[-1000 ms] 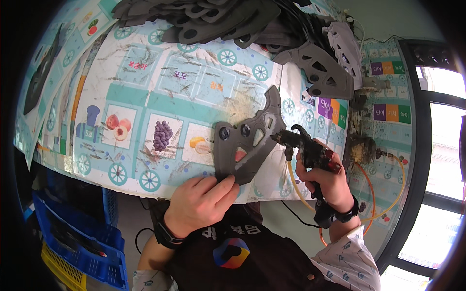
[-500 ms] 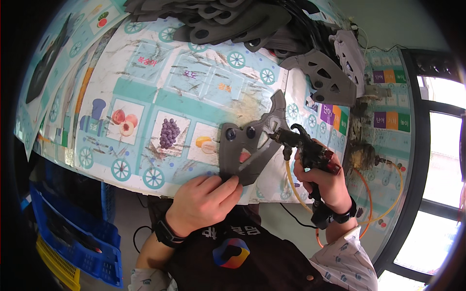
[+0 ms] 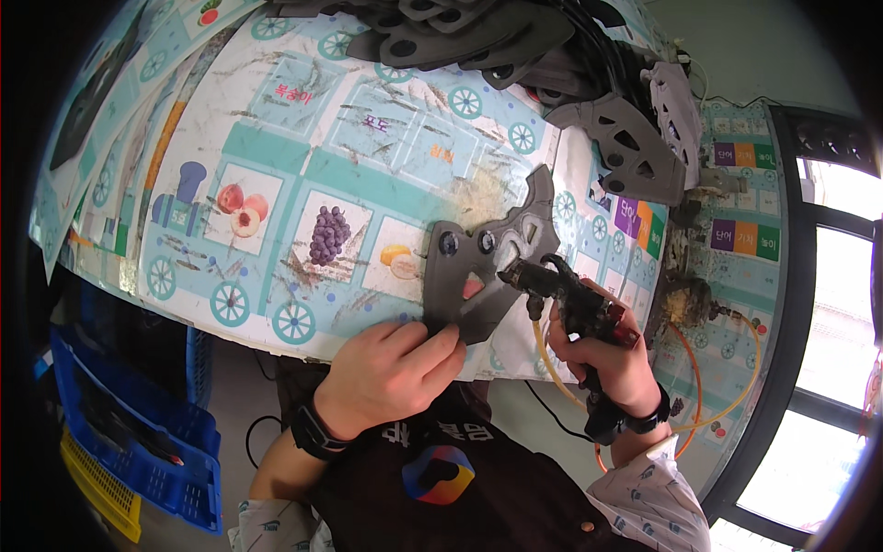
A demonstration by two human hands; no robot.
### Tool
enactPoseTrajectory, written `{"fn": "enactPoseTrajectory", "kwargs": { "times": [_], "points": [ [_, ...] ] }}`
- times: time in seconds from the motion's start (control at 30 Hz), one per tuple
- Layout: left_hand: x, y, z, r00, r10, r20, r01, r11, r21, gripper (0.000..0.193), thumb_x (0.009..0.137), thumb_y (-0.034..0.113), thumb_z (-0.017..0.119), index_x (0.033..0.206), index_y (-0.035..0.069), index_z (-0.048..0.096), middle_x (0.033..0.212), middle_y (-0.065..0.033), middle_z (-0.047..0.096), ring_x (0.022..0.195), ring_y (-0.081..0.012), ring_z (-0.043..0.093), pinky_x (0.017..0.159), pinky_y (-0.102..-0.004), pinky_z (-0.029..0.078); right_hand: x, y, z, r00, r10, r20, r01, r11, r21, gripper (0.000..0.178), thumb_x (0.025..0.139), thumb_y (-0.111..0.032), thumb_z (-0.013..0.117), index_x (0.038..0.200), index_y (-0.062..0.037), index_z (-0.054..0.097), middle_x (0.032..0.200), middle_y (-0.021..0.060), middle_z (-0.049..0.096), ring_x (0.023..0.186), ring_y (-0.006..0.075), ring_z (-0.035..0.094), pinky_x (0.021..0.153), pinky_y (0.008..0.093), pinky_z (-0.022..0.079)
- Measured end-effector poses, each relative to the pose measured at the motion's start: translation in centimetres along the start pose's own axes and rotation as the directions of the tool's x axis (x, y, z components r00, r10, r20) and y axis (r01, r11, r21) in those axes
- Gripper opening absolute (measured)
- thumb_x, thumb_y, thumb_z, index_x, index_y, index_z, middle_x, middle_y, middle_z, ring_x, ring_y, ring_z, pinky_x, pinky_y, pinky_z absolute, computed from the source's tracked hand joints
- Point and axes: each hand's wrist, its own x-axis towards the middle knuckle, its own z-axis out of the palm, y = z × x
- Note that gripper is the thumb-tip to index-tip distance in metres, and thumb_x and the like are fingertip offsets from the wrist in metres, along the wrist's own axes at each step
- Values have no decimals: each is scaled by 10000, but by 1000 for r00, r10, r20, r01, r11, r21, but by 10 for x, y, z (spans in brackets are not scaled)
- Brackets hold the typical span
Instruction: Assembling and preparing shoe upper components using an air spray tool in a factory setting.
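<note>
A dark grey moulded piece (image 3: 449, 290) with cut-out openings and two round dark spots lies on the patterned table cover. My left hand (image 3: 391, 375) pinches its near edge between thumb and fingers. In my right hand (image 3: 614, 368) is a black spray gun (image 3: 575, 302), gripped by its handle. The gun's nozzle points left, close over the right part of the grey piece. A yellowish hose (image 3: 544, 354) hangs from beneath the gun's front. The fingertips of my left hand are partly hidden at the piece's edge.
More grey pieces are heaped (image 3: 460, 46) at the table's far side, with another piece (image 3: 635, 152) at the far right. The cover (image 3: 221, 304) carries dark smears. Blue (image 3: 138, 442) and yellow baskets (image 3: 97, 488) stand below left. An orange hose (image 3: 697, 386) runs at the right.
The spray gun has shifted slightly left and down along the grey piece, its nozzle now lower over it. My left hand keeps its hold; the whole view has shifted a little.
</note>
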Motion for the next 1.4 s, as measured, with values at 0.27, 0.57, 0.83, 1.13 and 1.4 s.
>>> {"fn": "enactPoseTrajectory", "kwargs": {
  "times": [0.27, 0.57, 0.83, 1.13, 1.4],
  "points": [
    [1, 0, -1, 1000, 7, -6, -7, 1000, 3, 156, 777, 123, 705, 924, 70, 716, 1060, -35, 655, 740, -149, 589, 650, -288, 524, -9, 4, 4, 999, 7, 34, -8, 1000, 29, 633, 869, 74, 721, 1458, 58, 491, 880, 42, 689, 566, 55, 542, 499, 232, 402],
    [0, 0, 1, 1000, -2, -8, 2, 1000, 5, 177, 758, 127, 696, 925, 70, 718, 1058, -36, 662, 745, -148, 591, 648, -286, 521, 0, -9, 15, 998, -22, 50, 24, 999, -35, 584, 892, 54, 722, 1435, 49, 507, 843, 28, 674, 548, 50, 528, 484, 232, 391],
    [-2, 0, 0, 1000, -17, -1, 17, 1000, -11, 184, 753, 98, 719, 935, 85, 739, 1064, -18, 704, 707, -143, 608, 629, -294, 533, 2, -10, 29, 997, -66, 41, 69, 995, -76, 578, 906, 36, 720, 1443, 44, 507, 815, 37, 670, 553, 54, 537, 486, 235, 389],
    [-2, 3, 2, 1000, 5, -3, -5, 1000, -19, 209, 740, 97, 710, 946, 77, 737, 1073, -28, 704, 711, -140, 602, 617, -292, 522, -10, -2, 25, 991, 75, 107, -67, 995, -75, 570, 894, -8, 720, 1427, 43, 525, 766, 5, 638, 558, 53, 535, 506, 238, 401],
    [5, -7, -2, 998, 31, -46, -32, 999, -26, 221, 750, 63, 708, 966, 59, 754, 1096, -34, 713, 733, -164, 631, 639, -298, 541, -25, -14, 11, 982, 11, 190, -19, 999, 42, 595, 844, 113, 629, 1425, 38, 528, 931, 120, 712, 619, 107, 580, 527, 250, 451]
  ]
}}
